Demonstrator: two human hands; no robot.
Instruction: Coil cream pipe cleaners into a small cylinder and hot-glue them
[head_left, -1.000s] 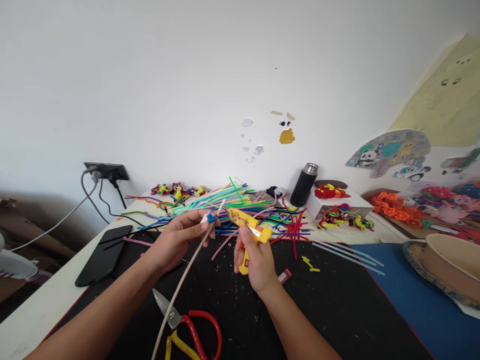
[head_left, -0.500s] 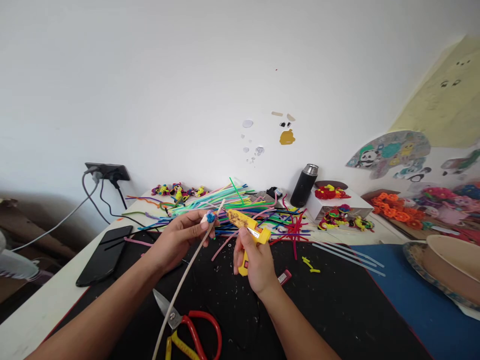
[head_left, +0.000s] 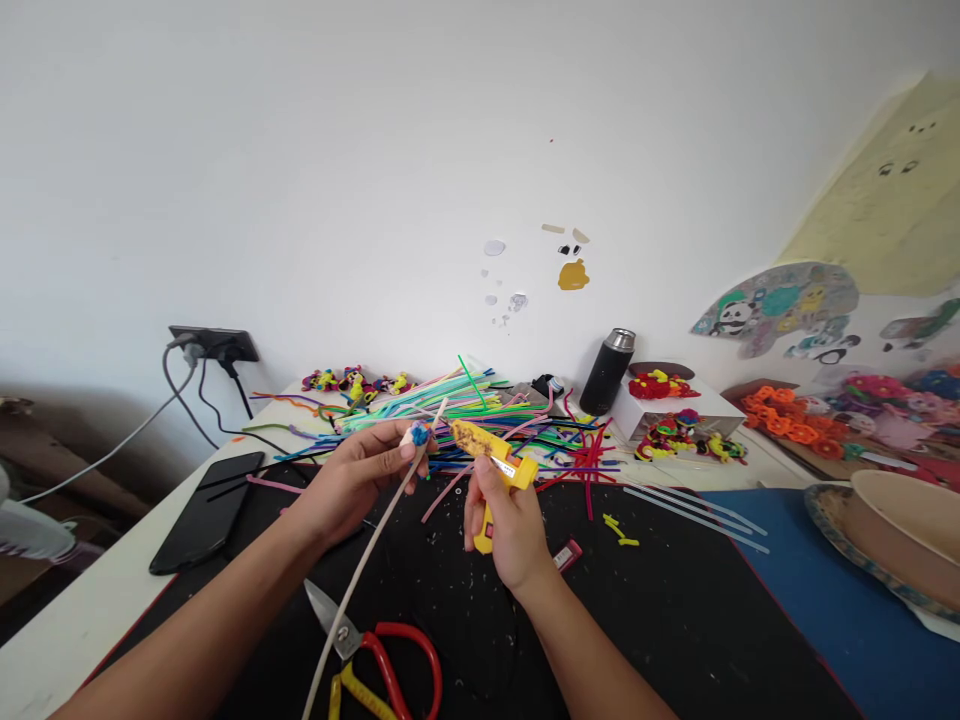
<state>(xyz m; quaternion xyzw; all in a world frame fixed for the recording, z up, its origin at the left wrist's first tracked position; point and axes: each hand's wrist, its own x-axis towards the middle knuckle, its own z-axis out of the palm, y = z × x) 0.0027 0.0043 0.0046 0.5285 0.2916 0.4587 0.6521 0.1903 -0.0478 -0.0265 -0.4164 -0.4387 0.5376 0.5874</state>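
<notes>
Between its thumb and fingers my left hand (head_left: 371,475) grips a pale pipe cleaner (head_left: 362,572), which hangs down toward the bottom edge. A small blue and white piece (head_left: 418,434) shows at the same fingertips. My right hand (head_left: 506,520) is wrapped round the handle of a yellow glue gun (head_left: 484,445). The gun's stained nozzle end points left, a short distance from the blue and white piece. Below my left hand, red-handled scissors (head_left: 390,660) lie on the black mat (head_left: 637,630), beside a yellow-handled tool (head_left: 364,692).
Many coloured pipe cleaners (head_left: 450,400) are piled by the wall. A black phone (head_left: 206,510) lies at the left. Farther back stand a black bottle (head_left: 606,375) and a white box (head_left: 709,405). Glue sticks (head_left: 697,518) and a bowl (head_left: 907,520) are at the right.
The glue gun and my right hand have shifted very slightly left. Both hands keep their holds, and the whole view has moved a little.
</notes>
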